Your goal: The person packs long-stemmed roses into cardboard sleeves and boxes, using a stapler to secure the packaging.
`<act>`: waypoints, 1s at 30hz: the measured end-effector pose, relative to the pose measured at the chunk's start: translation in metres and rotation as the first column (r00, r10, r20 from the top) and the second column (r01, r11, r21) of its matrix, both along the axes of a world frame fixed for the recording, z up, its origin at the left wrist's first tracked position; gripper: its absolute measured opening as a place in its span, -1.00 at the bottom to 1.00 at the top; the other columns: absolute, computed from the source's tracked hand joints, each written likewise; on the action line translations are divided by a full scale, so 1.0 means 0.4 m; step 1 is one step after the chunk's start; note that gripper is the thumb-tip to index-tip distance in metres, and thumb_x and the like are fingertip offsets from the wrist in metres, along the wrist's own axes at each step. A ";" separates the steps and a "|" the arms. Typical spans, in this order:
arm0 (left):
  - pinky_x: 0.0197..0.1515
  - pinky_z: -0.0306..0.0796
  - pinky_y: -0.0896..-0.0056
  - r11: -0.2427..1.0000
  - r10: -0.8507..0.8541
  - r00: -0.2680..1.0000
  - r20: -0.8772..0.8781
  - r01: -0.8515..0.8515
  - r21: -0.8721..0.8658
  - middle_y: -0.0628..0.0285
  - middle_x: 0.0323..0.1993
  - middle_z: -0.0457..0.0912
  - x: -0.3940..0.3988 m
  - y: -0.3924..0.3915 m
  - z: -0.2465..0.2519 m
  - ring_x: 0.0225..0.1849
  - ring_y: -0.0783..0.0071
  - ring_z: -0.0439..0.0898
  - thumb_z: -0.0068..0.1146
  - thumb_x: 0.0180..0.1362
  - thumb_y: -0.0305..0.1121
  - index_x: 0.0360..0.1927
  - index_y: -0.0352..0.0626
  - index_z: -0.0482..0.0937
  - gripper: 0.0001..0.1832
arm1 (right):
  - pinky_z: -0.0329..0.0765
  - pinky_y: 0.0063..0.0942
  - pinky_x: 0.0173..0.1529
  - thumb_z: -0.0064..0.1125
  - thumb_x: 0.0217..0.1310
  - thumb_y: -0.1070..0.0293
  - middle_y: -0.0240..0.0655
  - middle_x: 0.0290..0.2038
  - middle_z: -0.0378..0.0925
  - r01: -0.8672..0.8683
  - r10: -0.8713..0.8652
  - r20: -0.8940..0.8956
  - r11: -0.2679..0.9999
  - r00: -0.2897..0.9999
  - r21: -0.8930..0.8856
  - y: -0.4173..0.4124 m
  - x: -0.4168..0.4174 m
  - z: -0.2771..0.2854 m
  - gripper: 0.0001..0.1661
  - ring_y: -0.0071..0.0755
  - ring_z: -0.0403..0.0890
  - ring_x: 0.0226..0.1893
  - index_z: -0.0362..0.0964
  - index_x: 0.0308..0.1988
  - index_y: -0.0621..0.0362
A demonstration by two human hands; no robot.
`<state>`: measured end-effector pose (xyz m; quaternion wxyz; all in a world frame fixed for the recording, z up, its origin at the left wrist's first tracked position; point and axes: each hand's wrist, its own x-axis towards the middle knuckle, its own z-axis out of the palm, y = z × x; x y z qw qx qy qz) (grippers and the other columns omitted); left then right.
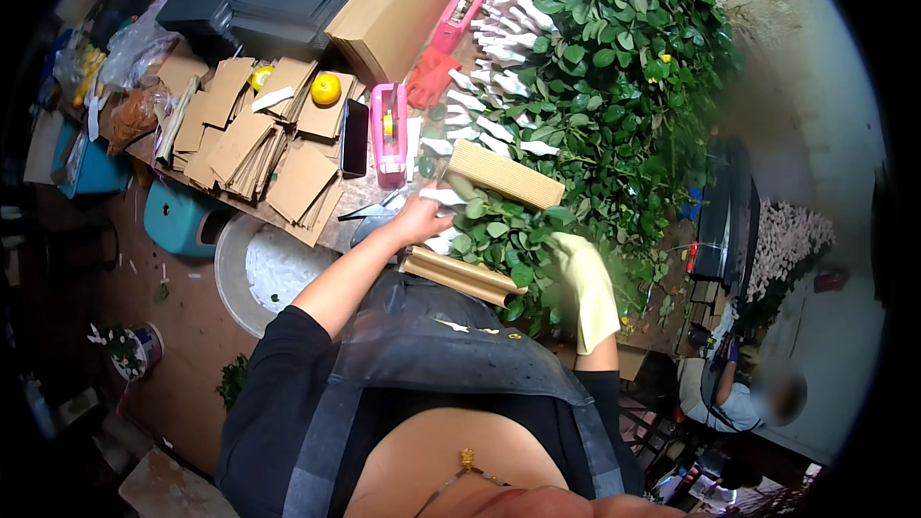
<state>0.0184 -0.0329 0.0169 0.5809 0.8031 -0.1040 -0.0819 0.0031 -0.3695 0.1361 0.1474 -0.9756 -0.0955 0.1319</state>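
Note:
My bare left hand (421, 217) is at the bud end of a small rose bunch, its fingers among the white-sleeved buds (442, 196). Whether it grips them cannot be made out. My right hand (586, 277), in a pale yellow glove, reaches into the leafy stems (496, 230) of the same bunch. Its fingertips are blurred and partly hidden by leaves. The bunch lies between a corrugated cardboard piece (507, 174) on the far side and a bent brown cardboard sheet (464, 277) by my apron. Scissors (374, 207) rest just left of my left hand.
A large pile of leafy roses (626, 72) fills the table's right side. Pink tape dispensers (389, 137), a phone (354, 138), cardboard pieces (241, 147) and an orange fruit (326, 89) lie leftward. Below the edge stands a tub (234, 288) of white pieces. A person (727, 396) sits at right.

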 end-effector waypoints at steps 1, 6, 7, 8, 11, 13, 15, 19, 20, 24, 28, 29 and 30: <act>0.10 0.52 0.19 0.995 -0.038 0.999 0.024 0.035 0.096 0.00 0.00 0.61 0.003 0.006 -0.006 0.04 0.06 0.64 0.38 0.07 -0.38 -0.05 -0.23 0.64 -0.65 | 0.63 -0.32 0.03 0.05 0.16 0.71 -0.06 -0.10 0.71 0.022 -0.033 0.117 0.995 0.993 0.095 -0.001 -0.006 0.011 -0.57 -0.01 0.73 -0.08 0.65 -0.01 0.19; 0.04 0.56 0.26 1.000 -0.015 0.990 0.139 0.012 0.024 -0.02 0.00 0.58 0.000 0.001 0.013 -0.03 0.14 0.68 0.38 0.08 -0.38 -0.06 -0.23 0.67 -0.66 | 0.63 -0.38 0.12 -0.01 0.08 0.79 -0.04 -0.06 0.71 0.051 -0.087 0.256 0.988 0.963 0.145 -0.051 -0.025 -0.035 -0.50 -0.07 0.74 -0.04 0.68 -0.05 0.19; 0.07 0.53 0.24 1.000 -0.015 0.998 0.067 0.014 0.013 -0.02 -0.01 0.58 0.000 0.000 0.016 -0.01 0.12 0.66 0.39 0.07 -0.39 -0.07 -0.20 0.68 -0.67 | 0.64 -0.36 0.11 -0.01 0.08 0.79 -0.04 -0.05 0.71 0.080 -0.125 0.279 0.983 0.952 0.164 -0.049 -0.027 -0.053 -0.50 -0.08 0.74 -0.04 0.68 -0.06 0.19; 0.11 0.51 0.21 1.000 -0.014 1.000 -0.006 0.014 0.003 -0.02 -0.01 0.57 -0.001 -0.001 0.018 0.02 0.09 0.64 0.39 0.06 -0.40 -0.07 -0.18 0.69 -0.68 | 0.64 -0.35 0.10 0.00 0.07 0.79 -0.05 -0.05 0.71 0.108 -0.161 0.302 0.977 0.939 0.184 -0.050 -0.029 -0.071 -0.50 -0.08 0.74 -0.04 0.68 -0.06 0.18; 0.08 0.51 0.12 0.997 -0.013 0.999 -0.047 0.016 0.070 -0.03 -0.03 0.57 0.009 0.000 0.007 0.00 0.05 0.63 0.39 0.08 -0.28 -0.08 -0.10 0.71 -0.68 | 0.61 -0.41 0.13 0.05 0.07 0.77 -0.07 -0.01 0.70 0.036 -0.096 0.300 0.979 0.949 0.200 -0.061 -0.030 -0.129 -0.50 -0.11 0.72 0.00 0.68 -0.04 0.16; 0.04 0.52 0.07 0.985 -0.016 0.996 -0.093 0.032 0.171 -0.05 -0.03 0.57 0.021 -0.008 0.036 -0.03 0.02 0.63 0.39 0.09 -0.20 -0.07 -0.08 0.71 -0.66 | 0.55 -0.45 0.20 0.14 0.09 0.70 -0.08 0.03 0.69 0.343 -0.391 0.018 0.830 0.920 0.440 -0.047 -0.027 -0.140 -0.54 -0.13 0.68 0.05 0.68 -0.02 0.12; 0.00 0.52 0.05 0.967 0.029 0.999 0.036 -0.037 0.251 -0.06 -0.06 0.57 0.019 -0.019 -0.005 -0.06 -0.01 0.62 0.36 0.08 -0.17 -0.08 -0.07 0.71 -0.65 | 0.53 -0.44 0.23 0.19 0.09 0.66 -0.11 0.04 0.69 0.280 -0.339 0.172 0.914 0.925 0.294 -0.077 -0.019 -0.175 -0.57 -0.15 0.66 0.07 0.69 -0.03 0.12; 0.02 0.53 0.11 0.962 0.088 0.977 0.194 -0.134 0.238 0.03 -0.06 0.57 0.015 -0.041 -0.008 -0.04 0.02 0.61 0.34 0.04 -0.30 -0.12 -0.13 0.71 -0.69 | 0.52 -0.39 0.26 0.20 0.03 0.65 -0.18 0.02 0.70 0.212 -0.209 0.371 0.977 0.905 0.032 -0.126 -0.027 -0.224 -0.60 -0.12 0.66 0.06 0.70 -0.11 0.11; 0.03 0.54 0.10 0.969 0.092 0.978 0.187 -0.131 0.208 0.03 -0.04 0.57 0.017 -0.041 -0.014 -0.03 0.02 0.61 0.33 0.03 -0.31 -0.13 -0.14 0.70 -0.69 | 0.52 -0.36 0.26 0.19 0.01 0.66 -0.20 0.01 0.70 0.183 -0.146 0.376 0.981 0.915 -0.066 -0.136 -0.036 -0.232 -0.62 -0.09 0.66 0.05 0.71 -0.15 0.10; 0.08 0.53 0.11 0.992 0.033 0.981 0.194 -0.056 0.113 -0.03 0.06 0.51 0.015 -0.021 -0.051 0.03 0.04 0.60 0.38 0.03 -0.29 -0.01 -0.18 0.65 -0.58 | 0.46 -0.27 0.28 0.25 0.10 0.47 -0.18 0.01 0.65 0.025 0.041 0.226 0.959 0.973 -0.282 -0.113 -0.013 -0.189 -0.61 -0.11 0.60 0.09 0.63 -0.02 0.06; 0.12 0.50 0.09 0.979 -0.084 0.994 0.074 0.068 0.193 -0.10 0.10 0.49 0.014 0.012 0.025 0.08 -0.01 0.59 0.37 0.04 -0.24 0.09 -0.18 0.58 -0.48 | 0.47 -0.27 0.28 0.28 0.20 0.32 -0.17 0.06 0.62 0.084 -0.010 0.163 0.886 0.987 -0.455 0.021 -0.006 0.085 -0.46 -0.16 0.61 0.12 0.50 0.20 0.03; 0.12 0.50 0.08 0.973 -0.101 0.993 0.060 0.086 0.217 -0.12 0.09 0.49 0.015 0.012 0.031 0.08 -0.03 0.59 0.36 0.04 -0.23 0.09 -0.17 0.58 -0.48 | 0.51 -0.27 0.27 0.29 0.25 0.27 -0.14 0.08 0.64 0.081 -0.016 0.183 0.933 0.983 -0.351 0.035 -0.001 0.119 -0.44 -0.10 0.64 0.11 0.49 0.24 0.03; 0.10 0.51 0.07 0.953 -0.119 0.987 0.105 0.084 0.291 -0.13 0.06 0.50 0.018 0.010 0.029 0.06 -0.05 0.60 0.36 0.05 -0.21 0.09 -0.17 0.58 -0.48 | 0.54 -0.26 0.21 0.25 0.28 0.22 -0.14 0.01 0.66 0.081 -0.064 0.166 0.992 0.984 -0.099 0.085 -0.001 0.151 -0.45 -0.09 0.66 0.07 0.48 0.24 0.03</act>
